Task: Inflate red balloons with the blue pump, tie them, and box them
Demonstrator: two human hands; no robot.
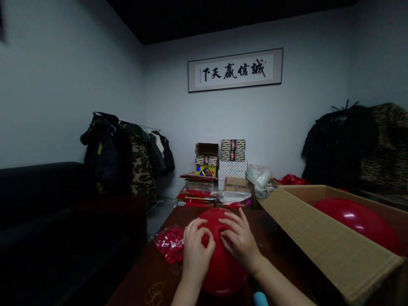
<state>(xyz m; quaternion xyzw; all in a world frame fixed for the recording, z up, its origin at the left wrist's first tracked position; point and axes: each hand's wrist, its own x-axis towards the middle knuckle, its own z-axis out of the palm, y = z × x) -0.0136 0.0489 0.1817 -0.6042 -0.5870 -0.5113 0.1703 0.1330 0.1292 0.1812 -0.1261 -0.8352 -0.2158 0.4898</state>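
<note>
Left hand (196, 250), right hand (242, 243) at far side of red balloon (225, 274) — both curled narrow, cannot tell whether pinching it — balloon bulging between wrists, neither nearer.

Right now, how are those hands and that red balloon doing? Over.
Left hand and right hand at the red balloon, grip unclear. Balloon inflated, above table. Nearby: plastic bag by left hand, cardboard box off right.
</note>
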